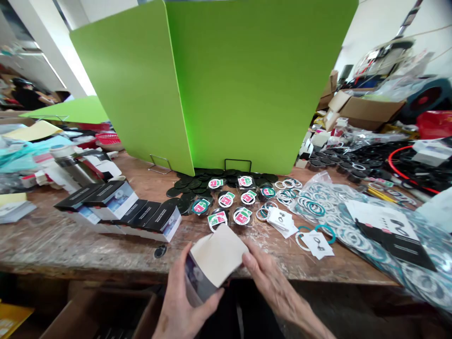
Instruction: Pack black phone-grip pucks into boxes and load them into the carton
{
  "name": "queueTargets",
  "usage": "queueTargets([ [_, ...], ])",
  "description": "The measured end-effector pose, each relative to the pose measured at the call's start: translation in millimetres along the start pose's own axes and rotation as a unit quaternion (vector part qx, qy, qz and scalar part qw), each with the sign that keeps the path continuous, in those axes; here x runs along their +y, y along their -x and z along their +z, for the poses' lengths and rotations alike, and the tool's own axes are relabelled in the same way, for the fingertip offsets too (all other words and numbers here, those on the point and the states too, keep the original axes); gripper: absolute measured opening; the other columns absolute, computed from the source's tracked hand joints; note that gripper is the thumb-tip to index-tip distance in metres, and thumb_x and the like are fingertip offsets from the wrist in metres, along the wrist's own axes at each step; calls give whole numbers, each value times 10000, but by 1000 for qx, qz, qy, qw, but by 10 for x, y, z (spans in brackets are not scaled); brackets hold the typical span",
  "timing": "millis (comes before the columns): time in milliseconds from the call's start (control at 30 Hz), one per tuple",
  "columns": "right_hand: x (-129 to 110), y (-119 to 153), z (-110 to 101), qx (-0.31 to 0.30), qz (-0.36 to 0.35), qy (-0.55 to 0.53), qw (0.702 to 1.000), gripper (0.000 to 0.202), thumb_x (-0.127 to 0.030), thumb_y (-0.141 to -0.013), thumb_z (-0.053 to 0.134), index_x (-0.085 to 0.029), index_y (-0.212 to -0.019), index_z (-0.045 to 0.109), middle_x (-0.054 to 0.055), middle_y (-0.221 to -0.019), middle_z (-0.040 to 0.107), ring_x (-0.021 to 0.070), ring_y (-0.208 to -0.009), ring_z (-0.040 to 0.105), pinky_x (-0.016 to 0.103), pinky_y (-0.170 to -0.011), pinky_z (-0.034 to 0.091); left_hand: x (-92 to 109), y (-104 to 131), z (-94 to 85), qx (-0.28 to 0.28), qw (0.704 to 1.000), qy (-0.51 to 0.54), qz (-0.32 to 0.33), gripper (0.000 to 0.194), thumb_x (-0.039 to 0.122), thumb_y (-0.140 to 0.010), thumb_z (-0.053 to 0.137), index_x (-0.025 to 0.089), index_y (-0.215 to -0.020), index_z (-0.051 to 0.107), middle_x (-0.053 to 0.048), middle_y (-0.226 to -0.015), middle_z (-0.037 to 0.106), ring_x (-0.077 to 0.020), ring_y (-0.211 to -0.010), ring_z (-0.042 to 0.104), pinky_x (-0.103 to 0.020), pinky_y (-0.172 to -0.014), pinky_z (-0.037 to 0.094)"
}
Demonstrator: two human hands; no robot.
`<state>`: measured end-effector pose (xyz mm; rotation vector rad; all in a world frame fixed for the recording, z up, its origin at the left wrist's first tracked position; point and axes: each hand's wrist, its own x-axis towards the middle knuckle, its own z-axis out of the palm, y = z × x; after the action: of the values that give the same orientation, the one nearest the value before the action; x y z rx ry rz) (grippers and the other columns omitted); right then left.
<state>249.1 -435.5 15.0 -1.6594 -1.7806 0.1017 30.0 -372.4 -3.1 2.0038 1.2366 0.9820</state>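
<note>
Near the table's front edge, a small box with a pale top and a dark printed side is tilted between my hands. My left hand wraps round its left and lower side, thumb across the printed face. The fingers of my right hand press against its right edge. Just beyond the box lie several black round pieces with pink and green labels and white or teal rings. To the left, a row of black and white boxes stands on the table, some stacked.
Green divider panels rise at the back of the wooden table. Bags of white and teal rings and numbered paper slips lie right. A metal flask is at left, an open carton below. A person is far left.
</note>
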Motion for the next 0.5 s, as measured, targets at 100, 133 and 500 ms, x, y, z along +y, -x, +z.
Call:
queueTargets([
  [100, 273, -325, 37, 21, -1, 28, 999, 520, -358, -958, 481, -222, -1443, 354, 115, -1430, 453, 245, -1327, 427, 430, -1052, 447, -38, -134, -152, -8, 1000, -20, -21, 815, 477, -720, 705, 234, -1381, 295, -140, -1358, 448, -336, -1219, 495, -549, -1038, 413],
  [133, 379, -421, 73, 20, -17, 47, 999, 538, -368, -937, 523, -206, -1429, 377, 138, -1449, 422, 267, -1355, 383, 475, -1079, 406, -59, -171, -203, -5, 999, -32, -14, 787, 488, -719, 704, 232, -1362, 328, -133, -1331, 468, -334, -1203, 504, -547, -1036, 416],
  [500, 795, -534, 367, -36, -95, 190, 977, 334, -245, -890, 585, -143, -1203, 532, 212, -1431, 385, 343, -1364, 323, 547, -1035, 413, -296, -229, -495, -93, 994, -57, -26, 713, 498, -795, 623, 259, -1404, 340, -113, -1387, 449, -318, -1278, 456, -530, -1076, 383],
])
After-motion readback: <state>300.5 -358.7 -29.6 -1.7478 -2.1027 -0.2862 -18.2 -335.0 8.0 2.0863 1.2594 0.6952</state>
